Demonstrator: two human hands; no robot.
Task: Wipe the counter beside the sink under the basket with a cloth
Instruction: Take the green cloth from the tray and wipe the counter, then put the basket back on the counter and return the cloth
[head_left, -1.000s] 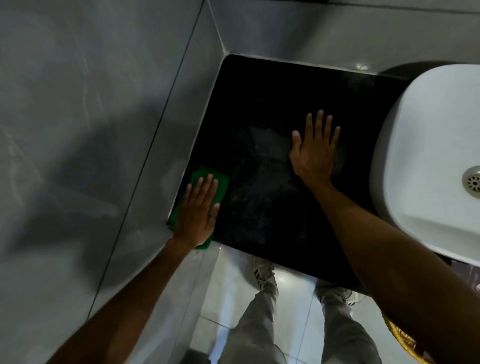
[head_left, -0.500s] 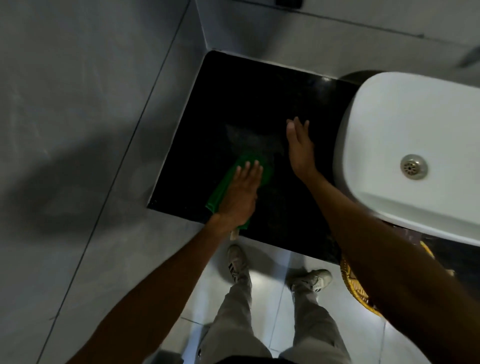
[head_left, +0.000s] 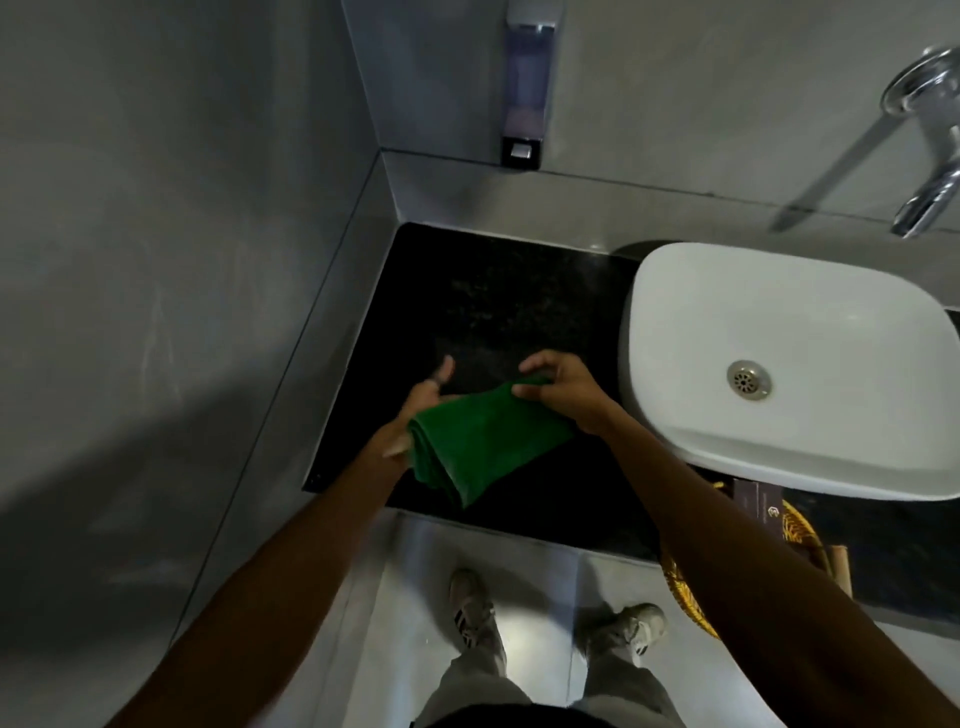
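Observation:
A folded green cloth is held up above the black counter, left of the white sink. My left hand supports the cloth's left end from underneath, thumb sticking up. My right hand pinches the cloth's far right corner with its fingertips. A woven yellow basket sits at the counter's near right, mostly hidden behind my right forearm.
Grey tiled walls close off the counter on the left and at the back. A soap dispenser hangs on the back wall and a chrome tap reaches over the sink. My feet stand on the pale floor below the counter edge.
The cloth was pressed flat on the counter under my left hand and slid right; now it is lifted. My right hand left the counter and took hold of the cloth's corner.

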